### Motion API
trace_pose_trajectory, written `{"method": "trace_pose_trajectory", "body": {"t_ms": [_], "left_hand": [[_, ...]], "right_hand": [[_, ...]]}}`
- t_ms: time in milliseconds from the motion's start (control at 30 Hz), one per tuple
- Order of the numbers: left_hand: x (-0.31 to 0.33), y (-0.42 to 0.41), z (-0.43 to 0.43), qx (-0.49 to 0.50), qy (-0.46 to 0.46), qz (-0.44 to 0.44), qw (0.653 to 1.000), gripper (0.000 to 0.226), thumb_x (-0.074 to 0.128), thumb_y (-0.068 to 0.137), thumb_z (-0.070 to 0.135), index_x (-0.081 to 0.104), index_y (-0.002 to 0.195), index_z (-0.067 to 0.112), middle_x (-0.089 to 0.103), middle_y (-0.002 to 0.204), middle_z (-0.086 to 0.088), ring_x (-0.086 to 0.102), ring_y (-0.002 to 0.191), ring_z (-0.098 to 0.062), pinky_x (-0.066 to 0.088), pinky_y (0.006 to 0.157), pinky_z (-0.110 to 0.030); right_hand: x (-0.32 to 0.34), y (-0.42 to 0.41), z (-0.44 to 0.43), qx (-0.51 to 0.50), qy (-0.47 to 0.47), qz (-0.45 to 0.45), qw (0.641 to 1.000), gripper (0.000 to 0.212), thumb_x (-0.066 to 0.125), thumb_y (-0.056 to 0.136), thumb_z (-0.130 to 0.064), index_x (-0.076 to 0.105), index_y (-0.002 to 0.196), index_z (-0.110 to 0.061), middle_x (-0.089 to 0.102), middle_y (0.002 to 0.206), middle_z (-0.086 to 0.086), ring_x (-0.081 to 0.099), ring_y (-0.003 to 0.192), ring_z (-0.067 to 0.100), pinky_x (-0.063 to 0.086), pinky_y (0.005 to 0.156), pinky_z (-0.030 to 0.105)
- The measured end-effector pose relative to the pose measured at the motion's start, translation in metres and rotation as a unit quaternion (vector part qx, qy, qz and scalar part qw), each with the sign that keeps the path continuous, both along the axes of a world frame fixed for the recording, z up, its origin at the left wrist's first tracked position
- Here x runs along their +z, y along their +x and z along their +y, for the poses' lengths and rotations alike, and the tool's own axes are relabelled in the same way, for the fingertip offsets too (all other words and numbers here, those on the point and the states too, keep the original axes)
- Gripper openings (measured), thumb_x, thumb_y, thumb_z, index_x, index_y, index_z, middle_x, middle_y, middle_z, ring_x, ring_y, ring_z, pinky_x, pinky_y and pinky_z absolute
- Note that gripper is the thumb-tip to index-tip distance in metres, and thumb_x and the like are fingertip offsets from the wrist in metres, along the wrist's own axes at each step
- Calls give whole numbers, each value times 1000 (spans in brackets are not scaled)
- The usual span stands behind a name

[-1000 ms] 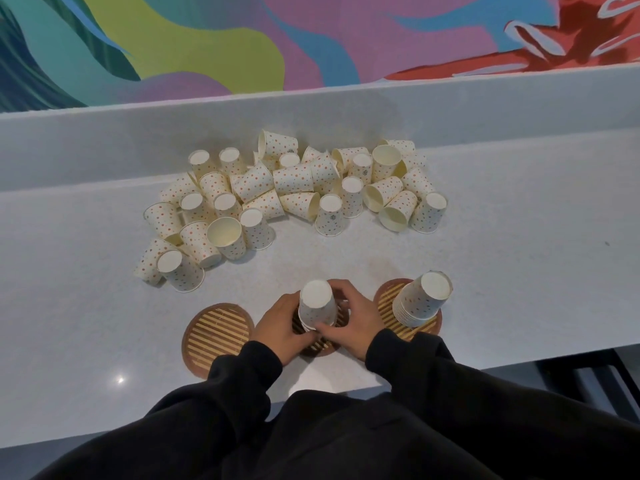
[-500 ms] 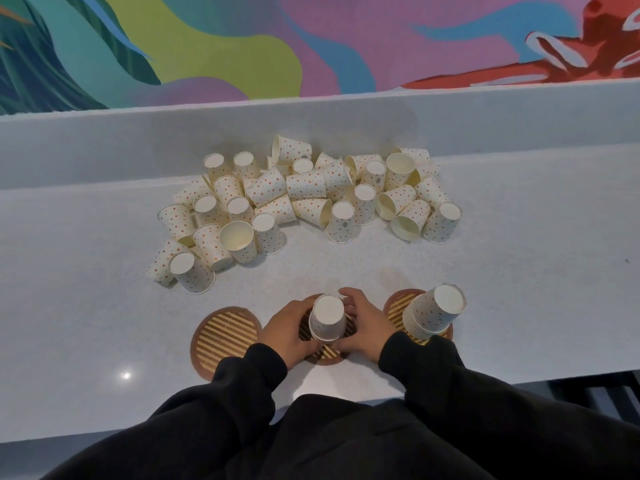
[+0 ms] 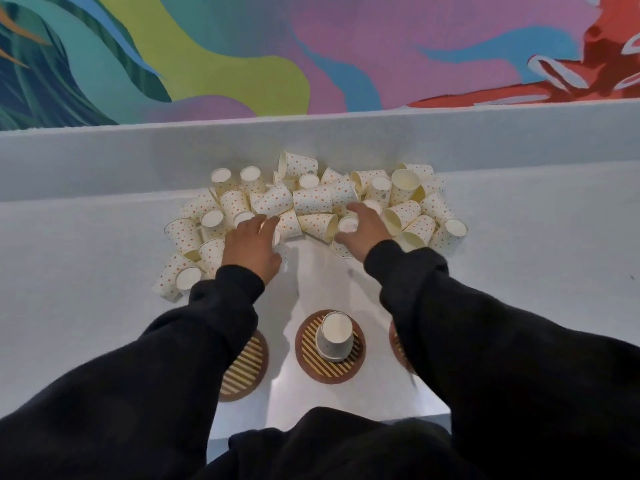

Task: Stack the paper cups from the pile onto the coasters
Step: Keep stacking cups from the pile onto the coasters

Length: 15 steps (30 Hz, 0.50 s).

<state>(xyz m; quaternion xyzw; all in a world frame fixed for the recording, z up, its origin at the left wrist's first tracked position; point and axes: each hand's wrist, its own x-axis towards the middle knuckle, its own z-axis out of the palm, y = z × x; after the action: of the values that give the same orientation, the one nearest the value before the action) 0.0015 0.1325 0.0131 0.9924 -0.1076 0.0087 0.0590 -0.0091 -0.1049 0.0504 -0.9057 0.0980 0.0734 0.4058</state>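
Observation:
A pile of dotted paper cups (image 3: 313, 199) lies at the back of the white counter. My left hand (image 3: 251, 247) reaches into the pile's left front, its fingers stretched over an upside-down cup (image 3: 281, 244) that it mostly hides. My right hand (image 3: 365, 226) is at the pile's middle front, fingers and thumb curled round another upside-down cup (image 3: 347, 224). Nearer me, a short stack of upside-down cups (image 3: 335, 337) stands on the middle coaster (image 3: 311, 358). My left sleeve half covers the left coaster (image 3: 244, 370). Only a sliver of the right coaster (image 3: 397, 344) shows beside my right sleeve.
A raised white ledge (image 3: 138, 157) runs behind the pile, below a colourful mural. The counter's front edge (image 3: 429, 415) is close to my body. Bare counter lies between the pile and the coasters, and to the far left and right.
Both hands let go of the cup stack on the middle coaster and moved forward to the pile. My right sleeve now hides the stack on the right coaster.

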Motion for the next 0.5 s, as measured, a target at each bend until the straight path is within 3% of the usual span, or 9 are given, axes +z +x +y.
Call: {"method": "trace_pose_trajectory", "body": {"t_ms": [100, 167, 233, 333, 400, 500], "left_hand": [[-7, 9, -6, -3, 92, 62, 994, 77, 60, 90, 22, 28, 160, 22, 34, 164, -9, 33, 150, -34, 24, 121, -53], [-12, 6, -12, -25, 120, 61, 991, 76, 59, 90, 17, 28, 159, 22, 38, 161, -8, 34, 149, -33, 21, 123, -54], [-15, 2, -17, -60, 127, 44, 989, 72, 59, 90, 15, 34, 157, 24, 45, 156, -6, 40, 144, -32, 25, 120, -53], [-18, -5, -22, -109, 115, 47, 986, 66, 61, 92, 18, 39, 153, 28, 49, 152, -3, 46, 136, -31, 35, 110, -47], [-19, -13, -26, -109, 80, 61, 989, 62, 64, 93, 30, 44, 151, 28, 52, 149, -2, 48, 133, -29, 38, 107, -44], [-16, -24, -28, -63, -34, 85, 994, 62, 71, 84, 46, 55, 141, 25, 56, 136, -2, 53, 124, -27, 42, 101, -42]], "right_hand": [[-37, 14, 8, 97, -195, 70, 973, 85, 68, 90, -34, 21, 161, -26, 17, 169, 5, 25, 151, 36, 34, 118, 53], [-48, 13, 8, 103, -231, 90, 963, 85, 64, 93, -33, 14, 162, -33, 6, 171, -1, 19, 152, 36, 32, 117, 58], [-49, 10, 8, 90, -247, 64, 963, 79, 65, 92, -27, 23, 158, -31, 17, 166, 4, 31, 144, 37, 39, 112, 56], [-43, 6, 5, 88, -231, 44, 968, 59, 64, 90, -10, 43, 143, -25, 37, 143, 11, 55, 115, 36, 53, 97, 46], [-39, 3, 3, 108, -218, 61, 968, 52, 62, 92, -6, 47, 138, -24, 43, 135, 12, 59, 103, 33, 55, 91, 41], [-35, -5, 0, 109, -199, 62, 972, 48, 63, 93, -8, 49, 136, -25, 50, 130, 11, 58, 103, 29, 51, 88, 33]]}}
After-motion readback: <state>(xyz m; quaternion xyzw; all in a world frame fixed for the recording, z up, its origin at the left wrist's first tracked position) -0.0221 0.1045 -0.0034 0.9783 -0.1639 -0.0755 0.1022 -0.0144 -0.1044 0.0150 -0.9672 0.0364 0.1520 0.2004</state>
